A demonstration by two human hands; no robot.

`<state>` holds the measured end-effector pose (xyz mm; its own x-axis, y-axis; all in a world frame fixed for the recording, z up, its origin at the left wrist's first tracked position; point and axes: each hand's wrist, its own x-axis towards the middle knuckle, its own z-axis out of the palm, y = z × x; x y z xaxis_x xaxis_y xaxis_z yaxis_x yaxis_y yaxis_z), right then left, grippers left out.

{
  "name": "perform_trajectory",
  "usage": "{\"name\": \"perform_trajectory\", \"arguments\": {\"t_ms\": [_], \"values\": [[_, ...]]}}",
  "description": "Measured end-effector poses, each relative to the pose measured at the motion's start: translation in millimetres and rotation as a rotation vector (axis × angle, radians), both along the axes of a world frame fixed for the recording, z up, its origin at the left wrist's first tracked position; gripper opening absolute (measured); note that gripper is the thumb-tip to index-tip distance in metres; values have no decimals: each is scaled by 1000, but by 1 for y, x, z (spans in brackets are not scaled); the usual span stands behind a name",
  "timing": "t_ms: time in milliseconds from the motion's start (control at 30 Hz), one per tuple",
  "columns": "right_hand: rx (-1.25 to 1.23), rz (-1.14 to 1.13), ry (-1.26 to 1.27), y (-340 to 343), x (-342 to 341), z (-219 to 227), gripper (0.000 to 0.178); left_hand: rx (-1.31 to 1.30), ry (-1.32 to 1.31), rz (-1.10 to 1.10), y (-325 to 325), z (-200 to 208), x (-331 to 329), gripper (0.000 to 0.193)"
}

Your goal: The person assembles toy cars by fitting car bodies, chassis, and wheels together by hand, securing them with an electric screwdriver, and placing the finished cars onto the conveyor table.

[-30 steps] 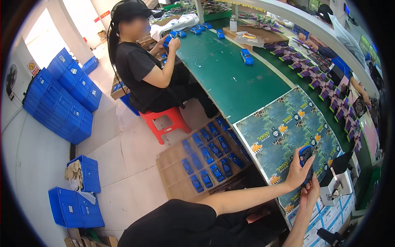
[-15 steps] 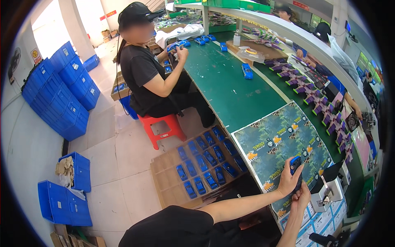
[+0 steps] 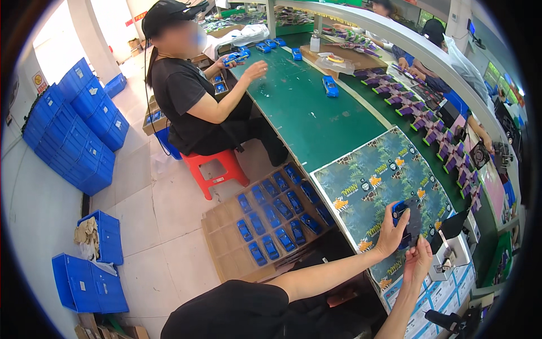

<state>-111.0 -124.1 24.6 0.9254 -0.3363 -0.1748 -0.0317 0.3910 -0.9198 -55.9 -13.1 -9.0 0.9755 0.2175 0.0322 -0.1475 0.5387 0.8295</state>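
Above the patterned sheet on my bench, my left hand (image 3: 390,231) grips a blue toy car (image 3: 414,219), its dark underside turned up toward me. The thumb lies over the car and the fingers wrap its left side. At the car's near end, my right hand (image 3: 418,259) is closed with fingertips pinched at its edge; whether they hold a smaller part cannot be seen. Under both hands spreads the dark green animal-print sheet (image 3: 361,175). Close to the right hand stands a small white open box (image 3: 450,261) with little parts inside.
Left of the bench, a cardboard tray (image 3: 217,229) holds several blue cars. A co-worker (image 3: 192,93) on a red stool (image 3: 217,169) handles another. A lone blue car (image 3: 330,86) lies on the green table (image 3: 305,121). Purple-green parts (image 3: 418,116) line the belt; blue crates (image 3: 70,147) stand left.
The car in my hands has turned, so more of its dark underside shows. My right hand has shifted slightly toward its near right edge. The co-worker's one hand has moved off their car.
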Motion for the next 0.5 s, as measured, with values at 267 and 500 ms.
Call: {"name": "perform_trajectory", "arguments": {"t_ms": [267,500], "values": [[-74,-159,-86,-20,-36,9,16,-183,93,-264,43,4,15,38],[-440,-148,172,-34,-68,-14,18,-121,246,-755,64,9,-6,29]]}}
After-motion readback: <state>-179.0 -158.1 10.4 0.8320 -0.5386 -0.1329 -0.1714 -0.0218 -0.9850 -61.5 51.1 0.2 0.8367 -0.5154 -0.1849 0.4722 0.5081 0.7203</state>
